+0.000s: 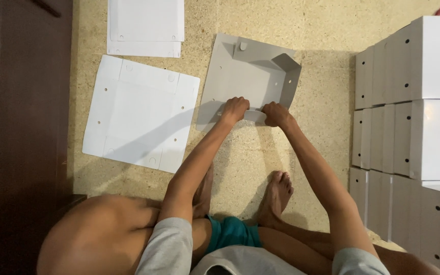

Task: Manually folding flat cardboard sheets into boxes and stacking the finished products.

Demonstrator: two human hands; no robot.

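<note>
While both hands grip the near edge flap of a grey card blank [240, 76] at upper centre of the frame, the left hand [234, 109] and right hand [276, 114] sit close together, each clenched on the folded strip. The blank lies on the floor [301, 25]; its right flap already stands up, with a corner tab folded inward, and the rest lies flat.

Risk, as a judgement: uneven pull from the two hands could crease the card off its score line or tear it at a punched hole; the raised right flap could also spring back flat, since nothing visibly locks it.

Materials: the blank is thin, matte grey board with scored fold lines, rounded tabs and small round holes. To its left lies a flat white blank [138, 119] of the same cut, smooth-faced; more flat sheets [145, 25] are stacked at the upper left. Finished white boxes [423, 102], square-edged with rows of holes along their sides, stand stacked along the right edge. The floor is speckled beige stone, slightly glossy. A dark wooden door [21, 102] fills the left edge. Bare feet [276, 196] rest on the floor below the hands.
</note>
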